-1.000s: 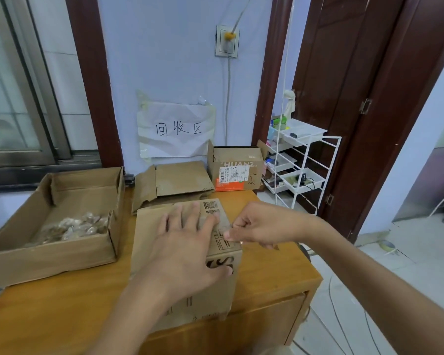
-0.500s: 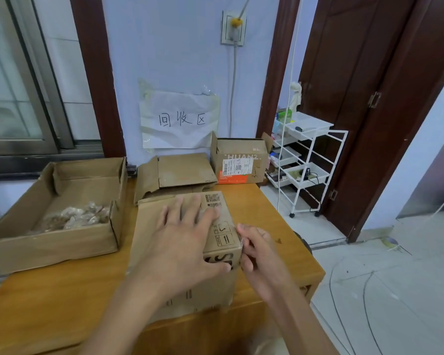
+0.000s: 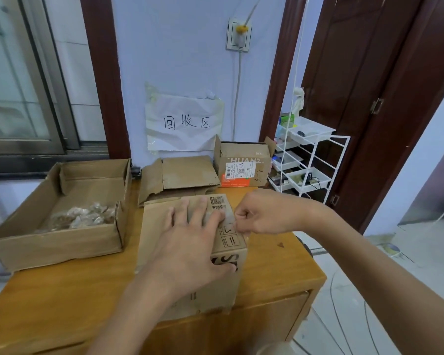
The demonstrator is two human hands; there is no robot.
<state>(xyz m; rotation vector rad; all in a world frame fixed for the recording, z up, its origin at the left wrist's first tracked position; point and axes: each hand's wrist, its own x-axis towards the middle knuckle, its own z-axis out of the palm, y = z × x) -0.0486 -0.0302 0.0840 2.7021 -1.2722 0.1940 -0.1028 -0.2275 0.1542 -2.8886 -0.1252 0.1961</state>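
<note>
While our left hand [image 3: 190,242] lies spread flat on top of the cardboard box [image 3: 155,226], which sits at the front edge of the wooden table [image 3: 274,265], our right hand [image 3: 262,213] is curled at the box's right top edge, pinching what looks like tape [image 3: 230,218]. If we tug sharply, the strip may tear short, or the box could skid off the table.

Open carton [image 3: 57,248] left; flattened carton [image 3: 187,172], labelled box [image 3: 244,156] by wall; white rack [image 3: 312,130] right.
</note>
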